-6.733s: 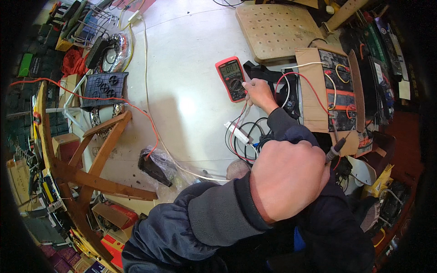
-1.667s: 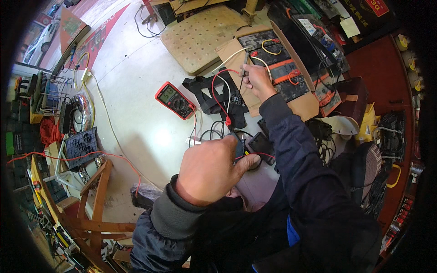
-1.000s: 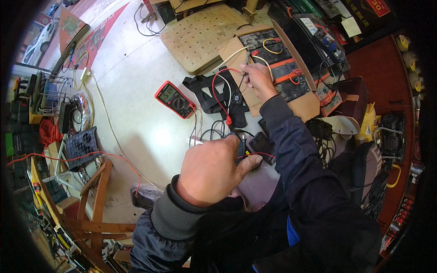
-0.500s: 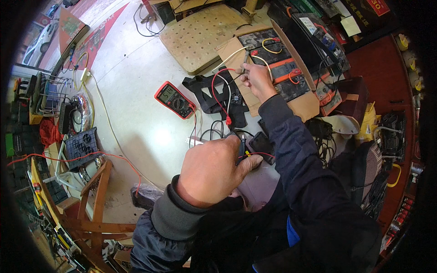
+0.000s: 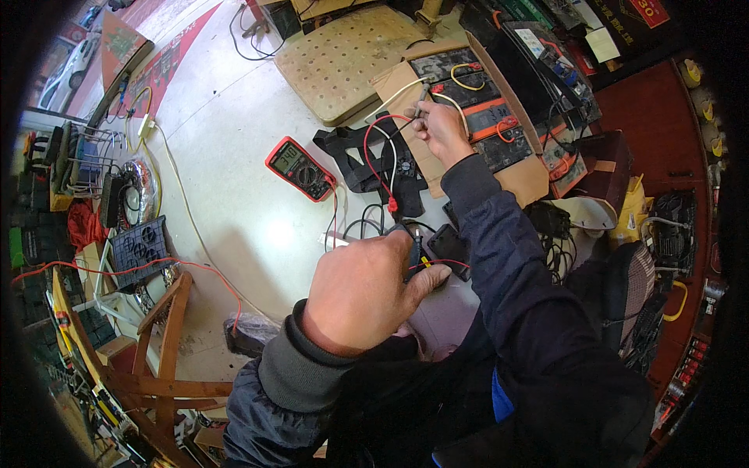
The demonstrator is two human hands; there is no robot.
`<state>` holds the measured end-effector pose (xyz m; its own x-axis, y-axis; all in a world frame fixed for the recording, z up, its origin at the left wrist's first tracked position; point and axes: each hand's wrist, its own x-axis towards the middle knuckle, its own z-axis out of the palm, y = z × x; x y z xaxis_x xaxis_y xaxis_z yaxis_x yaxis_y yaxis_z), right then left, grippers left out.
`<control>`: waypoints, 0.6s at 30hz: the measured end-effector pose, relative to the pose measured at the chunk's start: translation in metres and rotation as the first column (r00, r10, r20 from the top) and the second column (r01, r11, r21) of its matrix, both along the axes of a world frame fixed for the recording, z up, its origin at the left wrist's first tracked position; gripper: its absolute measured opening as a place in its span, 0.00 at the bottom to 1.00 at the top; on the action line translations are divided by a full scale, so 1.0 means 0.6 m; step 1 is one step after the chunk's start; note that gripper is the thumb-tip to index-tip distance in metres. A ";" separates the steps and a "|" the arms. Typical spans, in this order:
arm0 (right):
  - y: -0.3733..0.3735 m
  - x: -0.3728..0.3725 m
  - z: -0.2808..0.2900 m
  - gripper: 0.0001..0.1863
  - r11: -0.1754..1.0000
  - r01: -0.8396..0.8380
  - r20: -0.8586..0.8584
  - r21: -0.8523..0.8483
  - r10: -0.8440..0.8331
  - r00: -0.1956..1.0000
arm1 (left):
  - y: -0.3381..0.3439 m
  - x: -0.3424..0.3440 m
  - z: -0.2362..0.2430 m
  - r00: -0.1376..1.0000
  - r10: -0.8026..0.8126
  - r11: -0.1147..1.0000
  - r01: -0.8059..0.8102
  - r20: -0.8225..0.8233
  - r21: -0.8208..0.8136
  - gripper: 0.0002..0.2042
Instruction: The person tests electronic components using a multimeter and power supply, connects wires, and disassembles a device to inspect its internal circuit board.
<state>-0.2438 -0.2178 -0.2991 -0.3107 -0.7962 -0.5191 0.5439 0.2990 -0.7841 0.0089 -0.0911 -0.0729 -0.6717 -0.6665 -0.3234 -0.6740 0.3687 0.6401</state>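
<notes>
Upper center, our right hand (image 5: 442, 134) grips a probe (image 5: 423, 95); we cannot tell the grip of our left hand (image 5: 359, 292).

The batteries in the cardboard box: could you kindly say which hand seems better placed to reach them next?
Probably the right hand: it holds a slim probe close to the batteries, while the left hand is farther away.

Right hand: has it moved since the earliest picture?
Yes. Judged against the cardboard box, the right hand has moved rightward, from the red multimeter to over the box's left side.
</notes>
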 end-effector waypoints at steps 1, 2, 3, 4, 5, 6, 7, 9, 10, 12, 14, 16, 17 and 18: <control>0.002 0.000 0.004 0.09 1.000 -0.019 -0.020 0.008 0.019 1.000 | 0.000 0.000 0.001 1.000 0.001 1.000 -0.001 0.002 0.010 0.25; 0.005 0.000 0.009 0.10 0.999 -0.038 -0.042 0.016 0.039 0.998 | 0.000 0.000 0.002 1.000 0.003 1.000 -0.003 0.002 0.020 0.25; 0.008 0.000 0.013 0.11 0.999 -0.047 -0.071 0.018 0.048 0.996 | 0.000 0.000 0.003 1.000 0.004 1.000 -0.004 0.003 0.029 0.24; 0.013 0.000 0.018 0.12 0.998 -0.054 -0.100 0.020 0.056 0.993 | 0.000 -0.001 0.004 1.000 0.005 0.999 -0.005 -0.008 0.033 0.24; 0.019 0.000 0.023 0.12 0.998 -0.061 -0.128 0.023 0.064 0.990 | -0.001 -0.002 0.005 1.000 0.006 0.999 -0.005 -0.018 0.037 0.24; 0.026 0.001 0.027 0.14 0.998 -0.059 -0.145 0.012 0.060 0.988 | -0.002 -0.002 0.006 1.000 0.006 0.999 -0.005 -0.027 0.041 0.24; 0.033 0.002 0.032 0.15 0.997 -0.072 -0.177 0.011 0.072 0.982 | -0.002 -0.003 0.006 1.000 0.006 0.999 -0.005 -0.026 0.042 0.24; 0.051 0.002 0.041 0.16 0.996 -0.088 -0.226 0.017 0.089 0.970 | -0.002 -0.003 0.005 1.000 0.008 0.999 -0.007 -0.021 0.040 0.24; 0.062 0.003 0.047 0.17 0.996 -0.088 -0.253 -0.004 0.084 0.964 | -0.002 -0.003 0.004 1.000 0.002 0.999 -0.002 -0.020 0.034 0.23; 0.090 0.002 0.059 0.19 0.994 -0.097 -0.292 -0.041 0.081 0.953 | -0.001 -0.001 0.001 1.000 0.003 1.000 -0.003 -0.009 0.021 0.22; 0.116 0.002 0.077 0.22 0.995 -0.087 -0.357 -0.051 0.063 0.932 | 0.002 -0.002 -0.002 0.998 0.022 1.000 -0.023 -0.058 -0.019 0.23; 0.142 0.012 0.097 0.25 0.997 -0.064 -0.377 -0.053 0.039 0.925 | 0.005 0.000 -0.003 1.000 0.019 0.999 -0.019 -0.001 -0.046 0.23; 0.155 0.017 0.108 0.26 0.997 -0.048 -0.379 -0.056 0.023 0.925 | 0.006 0.001 -0.003 1.000 0.019 0.999 -0.019 -0.006 -0.029 0.22; 0.168 0.022 0.118 0.27 0.997 -0.071 -0.394 -0.042 0.049 0.918 | 0.007 0.001 -0.003 1.000 0.023 1.000 -0.023 -0.019 -0.018 0.21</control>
